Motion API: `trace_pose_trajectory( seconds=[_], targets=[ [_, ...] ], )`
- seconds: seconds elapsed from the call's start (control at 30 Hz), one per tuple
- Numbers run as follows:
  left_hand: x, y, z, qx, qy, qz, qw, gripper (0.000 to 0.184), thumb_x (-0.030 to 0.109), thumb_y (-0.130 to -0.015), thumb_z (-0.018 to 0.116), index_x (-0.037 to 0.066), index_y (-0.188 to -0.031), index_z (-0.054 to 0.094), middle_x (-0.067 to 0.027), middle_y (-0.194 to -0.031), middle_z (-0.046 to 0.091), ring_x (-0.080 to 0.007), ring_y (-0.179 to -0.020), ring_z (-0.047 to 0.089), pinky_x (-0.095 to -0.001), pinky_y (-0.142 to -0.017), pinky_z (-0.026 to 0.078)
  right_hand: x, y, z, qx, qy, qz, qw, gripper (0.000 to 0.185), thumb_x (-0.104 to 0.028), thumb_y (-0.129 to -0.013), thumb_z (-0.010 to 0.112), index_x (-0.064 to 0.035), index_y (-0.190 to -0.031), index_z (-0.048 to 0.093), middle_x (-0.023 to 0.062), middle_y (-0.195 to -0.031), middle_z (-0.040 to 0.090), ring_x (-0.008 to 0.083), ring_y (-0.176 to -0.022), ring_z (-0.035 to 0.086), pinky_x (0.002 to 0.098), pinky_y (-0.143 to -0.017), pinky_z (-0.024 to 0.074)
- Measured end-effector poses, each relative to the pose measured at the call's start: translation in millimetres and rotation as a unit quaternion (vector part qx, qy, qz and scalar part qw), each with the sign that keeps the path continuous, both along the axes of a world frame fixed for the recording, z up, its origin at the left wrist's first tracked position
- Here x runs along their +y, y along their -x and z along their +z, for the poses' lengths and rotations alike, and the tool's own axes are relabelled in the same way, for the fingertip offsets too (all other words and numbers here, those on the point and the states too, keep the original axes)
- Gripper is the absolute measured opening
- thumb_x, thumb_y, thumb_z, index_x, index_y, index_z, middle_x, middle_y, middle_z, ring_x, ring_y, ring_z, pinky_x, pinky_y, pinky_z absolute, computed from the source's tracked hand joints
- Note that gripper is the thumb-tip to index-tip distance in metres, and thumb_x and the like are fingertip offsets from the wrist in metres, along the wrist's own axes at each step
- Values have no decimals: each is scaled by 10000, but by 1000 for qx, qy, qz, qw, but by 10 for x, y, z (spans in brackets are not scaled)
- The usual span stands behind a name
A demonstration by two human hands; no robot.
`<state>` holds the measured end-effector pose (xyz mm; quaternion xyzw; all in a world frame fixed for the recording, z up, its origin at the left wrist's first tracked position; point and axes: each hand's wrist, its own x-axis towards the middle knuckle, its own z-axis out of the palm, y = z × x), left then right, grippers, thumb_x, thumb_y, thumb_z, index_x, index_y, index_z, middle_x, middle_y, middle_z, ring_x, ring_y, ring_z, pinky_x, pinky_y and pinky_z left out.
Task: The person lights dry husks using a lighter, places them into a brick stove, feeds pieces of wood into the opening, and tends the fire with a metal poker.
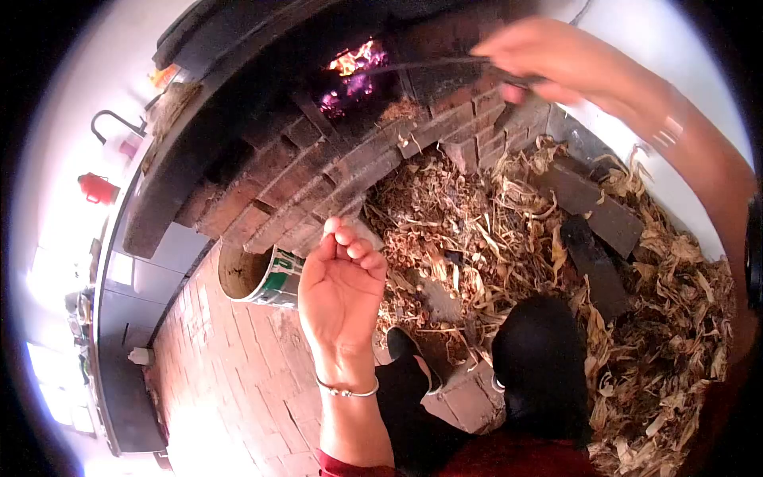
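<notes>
My right hand [544, 60], blurred by motion, is closed around a thin dark metal rod [433, 63]. The rod reaches left from my fingers to the fire [358, 62], which burns orange and purple in the brick stove [318, 171]. Its far tip is hard to make out against the flames. Lower down, my left hand [343, 282] is raised palm up, fingers loosely curled, with a bare palm and nothing in it. Just behind that hand, a white and green bucket [274, 278] lies tilted on the floor, its mouth facing left.
Dry husks and leaves [469, 222] cover the floor before the stove and along the right wall. Dark boards or bricks [596, 207] lie among them. At left stands a counter [131, 318] with a red container [97, 188]. My knee [540, 366] is close below.
</notes>
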<state>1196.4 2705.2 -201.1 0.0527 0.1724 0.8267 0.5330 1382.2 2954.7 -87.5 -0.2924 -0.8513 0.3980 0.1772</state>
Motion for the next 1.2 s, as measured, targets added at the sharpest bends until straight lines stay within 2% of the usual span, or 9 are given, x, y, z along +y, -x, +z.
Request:
trace_pose_trajectory(
  seconds=[0.13, 0.23, 0.33, 0.4, 0.67, 0.83, 0.9, 1.03, 1.2],
  targets=[
    [33, -8, -43, -9, 4, 9, 1000, 164, 98, -926, 424, 18, -1008, 541, -40, -855, 534, -157, -768, 483, -284, -703, 411, -499, -846, 52, -38, 18, -42, 998, 360, -210, -931, 456, -63, -1253, 518, 40, -715, 599, 12, -399, 352, 171, -323, 239],
    [79, -47, -82, -20, 18, -5, 1000, 182, 61, -909, 417, 14, -1018, 555, -48, -867, 542, -161, -770, 478, -291, -705, 401, -840, -1220, -128, -25, 34, -63, 997, 346, -143, -914, 462, -66, -1245, 531, 33, -731, 607, 12, -402, 343, 166, -344, 263],
    [98, -80, -152, -9, 12, -24, 1000, 180, 65, -904, 429, 10, -1025, 551, -51, -868, 542, -164, -778, 486, -290, -704, 403, -1143, -1536, -294, -41, 84, -144, 985, 363, -60, -883, 465, -68, -1237, 543, 24, -721, 606, 13, -411, 343, 164, -364, 294],
    [74, -68, -177, -4, 16, -17, 1000, 180, 68, -905, 429, 11, -1026, 550, -49, -870, 543, -164, -780, 489, -291, -704, 405, -1254, -1807, -593, 29, 93, -146, 984, 408, 14, -848, 444, -68, -1234, 550, 24, -714, 614, 11, -412, 349, 162, -370, 314],
    [47, -84, -235, 14, 26, -19, 999, 185, 75, -912, 426, 10, -1037, 546, -50, -869, 541, -165, -782, 496, -290, -704, 410, -1709, -2462, -1131, 87, 227, -196, 950, 407, 6, -849, 442, -63, -1233, 556, 47, -781, 640, 6, -446, 385, 162, -400, 323],
    [125, -132, -237, 4, 37, -22, 999, 141, 79, -908, 448, 14, -990, 543, -50, -862, 544, -160, -769, 503, -282, -703, 425, -1642, -2170, -935, 104, 262, -187, 941, 350, -52, -884, 464, -23, -1222, 553, 46, -771, 630, 10, -447, 385, 165, -405, 322],
    [139, -134, -236, 12, 39, -18, 999, 143, 79, -911, 444, 15, -990, 545, -51, -861, 546, -161, -767, 503, -282, -702, 424, -1418, -1939, -938, 69, 198, -139, 968, 355, -66, -900, 451, -10, -1244, 522, 40, -761, 619, 14, -435, 378, 169, -387, 316],
    [178, -123, -242, 10, 38, -14, 999, 152, 86, -919, 430, 16, -985, 548, -56, -861, 548, -162, -770, 498, -281, -698, 421, -837, -1084, -718, 121, 279, -53, 951, 380, -92, -941, 402, 2, -1308, 430, 40, -747, 603, 13, -409, 355, 170, -341, 293],
    [128, -115, -167, 8, 36, 5, 999, 149, 82, -918, 428, 12, -979, 544, -56, -855, 544, -159, -772, 494, -273, -689, 415, -968, -1105, -703, 118, 289, -38, 949, 377, -72, -944, 381, 6, -1310, 425, 64, -754, 608, 25, -392, 346, 169, -340, 302]
  ],
)
